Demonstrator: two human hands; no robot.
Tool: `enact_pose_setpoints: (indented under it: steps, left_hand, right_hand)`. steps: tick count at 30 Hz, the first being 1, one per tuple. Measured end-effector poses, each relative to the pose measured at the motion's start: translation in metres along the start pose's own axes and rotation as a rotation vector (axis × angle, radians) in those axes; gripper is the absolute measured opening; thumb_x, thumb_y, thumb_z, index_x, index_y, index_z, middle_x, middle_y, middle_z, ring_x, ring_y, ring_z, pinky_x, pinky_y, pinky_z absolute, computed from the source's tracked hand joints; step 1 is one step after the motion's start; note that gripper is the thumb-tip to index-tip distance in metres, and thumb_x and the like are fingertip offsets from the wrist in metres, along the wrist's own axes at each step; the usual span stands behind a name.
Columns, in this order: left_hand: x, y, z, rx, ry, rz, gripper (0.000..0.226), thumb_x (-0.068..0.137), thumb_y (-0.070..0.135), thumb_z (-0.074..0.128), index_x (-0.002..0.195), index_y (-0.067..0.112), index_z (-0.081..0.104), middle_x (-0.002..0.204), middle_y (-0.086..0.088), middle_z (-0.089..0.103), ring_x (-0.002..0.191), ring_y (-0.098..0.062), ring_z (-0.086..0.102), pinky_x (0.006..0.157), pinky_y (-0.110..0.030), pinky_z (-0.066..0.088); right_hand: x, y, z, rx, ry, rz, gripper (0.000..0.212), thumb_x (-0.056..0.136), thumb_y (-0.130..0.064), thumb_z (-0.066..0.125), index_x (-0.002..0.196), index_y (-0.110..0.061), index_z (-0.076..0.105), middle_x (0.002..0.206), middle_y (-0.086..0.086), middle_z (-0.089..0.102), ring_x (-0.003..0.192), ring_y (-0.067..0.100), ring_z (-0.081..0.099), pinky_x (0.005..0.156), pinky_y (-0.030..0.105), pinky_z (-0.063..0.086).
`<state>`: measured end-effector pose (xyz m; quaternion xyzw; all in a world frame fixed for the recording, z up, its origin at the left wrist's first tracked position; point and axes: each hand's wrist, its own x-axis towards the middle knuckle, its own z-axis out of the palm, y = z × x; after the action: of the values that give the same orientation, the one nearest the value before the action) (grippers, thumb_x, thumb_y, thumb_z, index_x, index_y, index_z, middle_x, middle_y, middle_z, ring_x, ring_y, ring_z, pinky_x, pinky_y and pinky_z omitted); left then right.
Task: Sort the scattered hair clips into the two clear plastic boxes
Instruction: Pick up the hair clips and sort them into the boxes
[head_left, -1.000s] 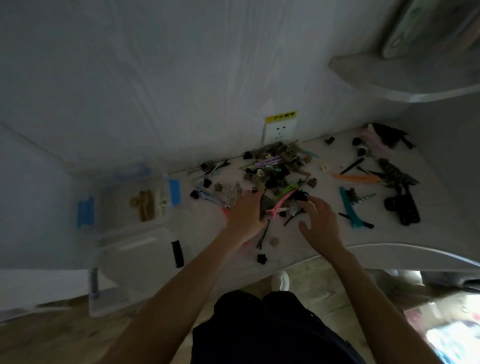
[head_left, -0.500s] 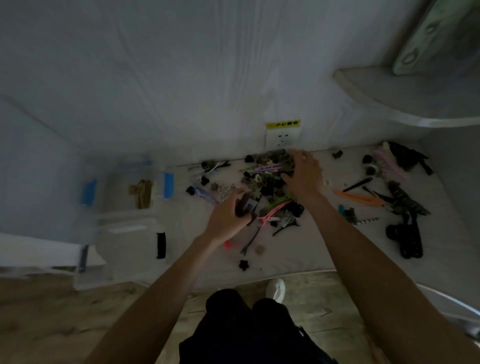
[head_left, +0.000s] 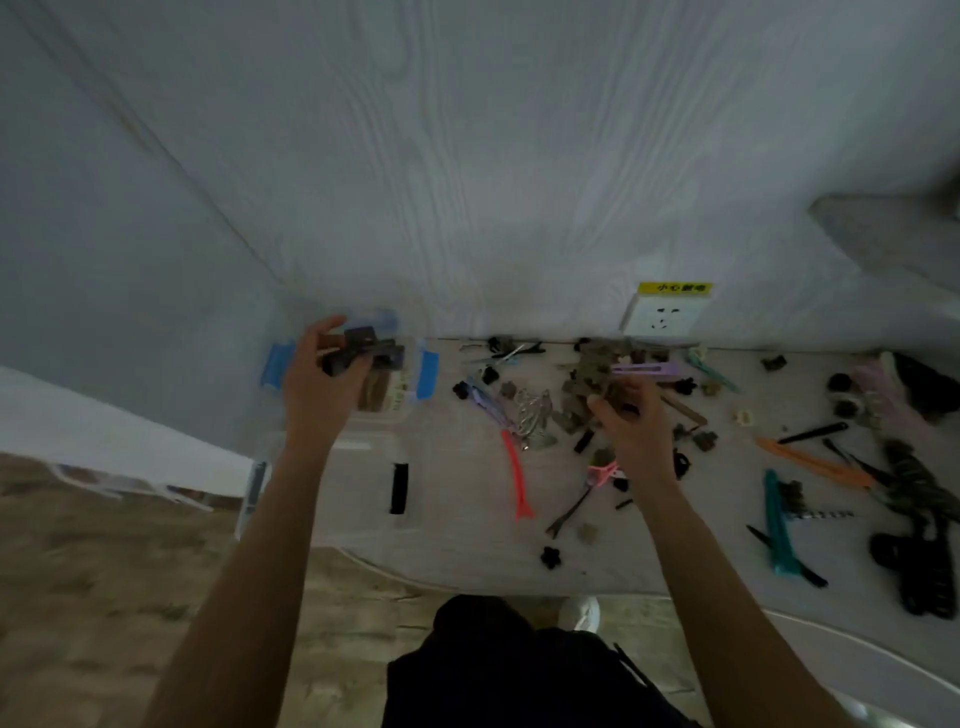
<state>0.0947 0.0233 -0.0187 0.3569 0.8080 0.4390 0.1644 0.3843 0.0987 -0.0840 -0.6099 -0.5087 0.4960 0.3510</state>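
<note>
Near box: closest to the person, the clear near box (head_left: 332, 499) with black latches sits at the table (head_left: 467, 551) edge; what it holds, I cannot tell.
Loose clips: a red clip (head_left: 514, 475) lies flat just right of that box, a teal clip (head_left: 776, 525) and an orange clip (head_left: 810, 460) well off to the right.
Right hand: down in the pile (head_left: 587, 395) now, the right hand (head_left: 631, 431) has its fingers curled among the dull brown clips; whether it has one pinched, I cannot tell.
Left hand: out over the far box (head_left: 402, 384), the left hand (head_left: 317, 384) is grasping a bunch of dark clips (head_left: 363, 353), fingers wrapped round them, held above the opening.
Far box: blue latches, a few tan clips already lying inside, set against the wall.
Wall: a white socket (head_left: 660, 317) under a yellow label, right behind the pile.
Step in hand: looks like the drop, dark clips about to go into the far box while the other hand gathers more.
Next move: likely calls for loosening those left fingers squarely over the opening so nothing bounces off the rim, then lifting a clean pinch from the tangle without dragging neighbours along.
</note>
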Motion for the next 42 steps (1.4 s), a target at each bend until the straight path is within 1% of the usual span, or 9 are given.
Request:
enact_pose_setpoints:
  steps: [3,6,10,17,20,24,30,36,42]
  left_hand:
    - [0.019,-0.028,-0.019,0.141,0.088,-0.055,0.039,0.081,0.014,0.064,0.119,0.019,0.056,0.113,-0.007,0.064,0.101,-0.020,0.059,0.084,-0.022,0.042]
    - [0.031,-0.050,-0.024,0.310,0.087,-0.076,0.034,0.081,0.021,0.064,0.113,0.018,0.053,0.110,-0.011,0.064,0.101,-0.033,0.060,0.084,-0.037,0.045]
    - [0.041,-0.065,-0.013,0.393,-0.034,-0.071,0.034,0.082,0.022,0.065,0.110,0.011,0.047,0.110,-0.015,0.056,0.094,-0.034,0.058,0.075,-0.038,0.044]
    - [0.064,-0.077,-0.013,0.410,-0.436,-0.094,0.033,0.090,0.027,0.054,0.117,0.010,0.047,0.114,-0.011,0.062,0.106,-0.030,0.058,0.087,-0.038,0.046]
    - [0.062,-0.082,-0.034,0.497,-0.342,0.081,0.022,0.090,0.017,0.049,0.111,0.010,0.053,0.106,-0.015,0.064,0.097,-0.033,0.060,0.078,-0.039,0.046]
    - [0.053,-0.097,-0.055,0.467,-0.067,0.277,0.038,0.081,0.011,0.054,0.119,0.010,0.057,0.110,-0.014,0.064,0.102,-0.035,0.057,0.084,-0.042,0.048]
    - [0.051,-0.113,-0.055,0.403,-0.114,0.182,0.057,0.084,0.004,0.055,0.138,0.012,0.039,0.132,-0.015,0.052,0.118,-0.034,0.050,0.099,-0.044,0.043]
    - [0.057,-0.108,-0.053,0.456,-0.117,0.223,0.050,0.085,0.013,0.055,0.134,0.014,0.044,0.129,-0.012,0.055,0.115,-0.033,0.051,0.092,-0.042,0.044]
    - [0.049,-0.079,-0.027,0.252,-0.252,0.511,0.035,0.089,0.029,0.043,0.117,0.014,0.057,0.111,-0.008,0.062,0.102,-0.020,0.055,0.087,-0.031,0.046]
  right_hand:
    - [-0.009,-0.011,0.034,0.142,-0.071,0.109,0.023,0.081,-0.019,0.069,0.099,-0.017,0.054,0.101,0.008,0.065,0.091,0.026,0.066,0.079,0.039,0.058]
    - [-0.015,-0.028,0.064,0.176,-0.163,0.076,0.020,0.081,-0.018,0.069,0.090,-0.027,0.054,0.107,0.012,0.063,0.090,0.030,0.066,0.078,0.040,0.057]
    - [-0.022,-0.055,0.103,0.138,-0.269,0.007,0.020,0.082,-0.010,0.067,0.093,-0.018,0.053,0.092,0.001,0.060,0.086,0.030,0.065,0.075,0.036,0.058]
    - [-0.019,-0.089,0.162,-0.191,-0.362,-0.274,0.026,0.078,-0.021,0.072,0.095,-0.017,0.052,0.090,0.001,0.060,0.076,0.017,0.061,0.069,0.026,0.050]
    - [-0.014,-0.103,0.188,-0.386,-0.402,-0.473,0.030,0.078,-0.026,0.072,0.098,-0.014,0.054,0.091,0.003,0.062,0.077,0.017,0.059,0.070,0.028,0.049]
    - [-0.006,-0.103,0.238,-0.547,-0.500,-0.600,0.036,0.080,-0.030,0.070,0.104,-0.009,0.055,0.097,0.010,0.064,0.085,0.024,0.060,0.069,0.028,0.041]
    - [0.002,-0.084,0.302,-0.835,-0.479,-0.685,0.043,0.086,-0.038,0.059,0.119,-0.012,0.050,0.107,0.013,0.065,0.092,0.030,0.063,0.076,0.041,0.053]
    - [0.006,-0.086,0.291,-1.003,-0.473,-0.705,0.049,0.083,-0.039,0.062,0.124,-0.015,0.052,0.116,0.011,0.062,0.102,0.029,0.060,0.082,0.039,0.049]
    - [-0.025,-0.080,0.171,-0.672,-0.311,-0.660,0.023,0.088,-0.019,0.058,0.110,-0.015,0.063,0.106,0.006,0.065,0.096,0.024,0.060,0.083,0.032,0.046]
